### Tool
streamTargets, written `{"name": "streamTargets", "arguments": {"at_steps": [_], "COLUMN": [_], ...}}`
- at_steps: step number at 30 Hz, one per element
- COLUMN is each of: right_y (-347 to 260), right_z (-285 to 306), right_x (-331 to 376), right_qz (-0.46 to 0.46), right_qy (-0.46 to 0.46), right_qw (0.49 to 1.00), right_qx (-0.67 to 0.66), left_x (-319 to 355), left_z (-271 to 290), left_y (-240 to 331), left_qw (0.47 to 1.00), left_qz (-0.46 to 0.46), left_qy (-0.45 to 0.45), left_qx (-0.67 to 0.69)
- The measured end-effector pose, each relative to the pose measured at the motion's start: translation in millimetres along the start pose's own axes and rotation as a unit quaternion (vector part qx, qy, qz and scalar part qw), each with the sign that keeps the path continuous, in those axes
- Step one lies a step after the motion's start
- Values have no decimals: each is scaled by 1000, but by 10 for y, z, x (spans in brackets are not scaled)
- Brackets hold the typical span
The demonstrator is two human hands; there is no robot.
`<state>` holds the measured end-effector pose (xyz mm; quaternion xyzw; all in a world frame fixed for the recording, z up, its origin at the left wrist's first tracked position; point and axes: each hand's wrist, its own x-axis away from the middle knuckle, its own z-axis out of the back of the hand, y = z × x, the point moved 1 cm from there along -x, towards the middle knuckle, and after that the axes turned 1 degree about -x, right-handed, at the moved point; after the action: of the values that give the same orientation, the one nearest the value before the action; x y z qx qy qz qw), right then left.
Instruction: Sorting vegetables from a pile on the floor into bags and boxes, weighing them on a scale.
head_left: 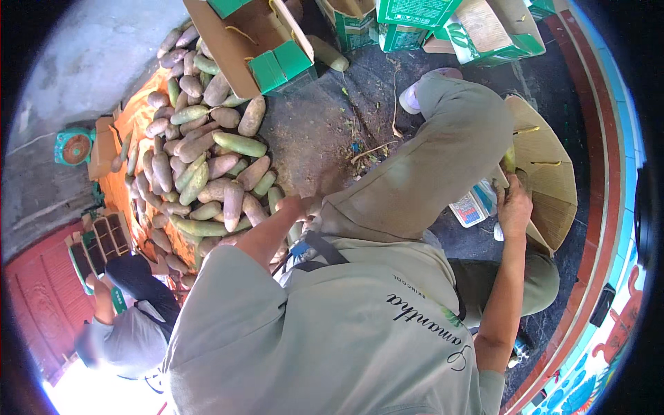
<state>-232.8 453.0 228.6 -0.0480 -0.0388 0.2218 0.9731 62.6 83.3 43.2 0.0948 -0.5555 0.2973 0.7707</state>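
So the right hand is over at 3 o'clock, closed around the near end of a yellow-green gourd; that gourd sits right by the rim of an open cardboard box, also around 3 o'clock; can't tell if it's touching the cardboard, tbh. The left hand is just off centre toward 9 o'clock, down by the bent knee and near the edge of a big pile of gourds; its fingers are mostly hidden, so I can't tell whether it's holding anything. That pile fills the 10 o'clock side, a mix of brownish and green ones, partly on an orange sheet; an open green-and-brown carton is up at 11 o'clock, and more green cartons crowd 12 to 1; a scale pokes out near 3 o'clock, between leg and box; another person in a grey top is at 8 o'clock.
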Motion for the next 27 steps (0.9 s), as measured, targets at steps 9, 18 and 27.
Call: {"name": "streamTargets", "arguments": {"at_steps": [9,18,27], "right_y": [-136,-20,-8], "right_z": [51,-94,-146], "right_x": [-104,70,92], "right_qz": [58,61,45], "right_qy": [53,95,105], "right_qw": [994,992,992], "right_qx": [-76,-62,-48], "left_x": [-1300,1602,2861], "left_z": [-125,2445,2996], "left_y": [-683,567,2140], "left_qw": [947,768,671], "left_qz": [-247,-253,-497], "left_qy": [154,489,546], "left_qx": [-132,328,61]}}
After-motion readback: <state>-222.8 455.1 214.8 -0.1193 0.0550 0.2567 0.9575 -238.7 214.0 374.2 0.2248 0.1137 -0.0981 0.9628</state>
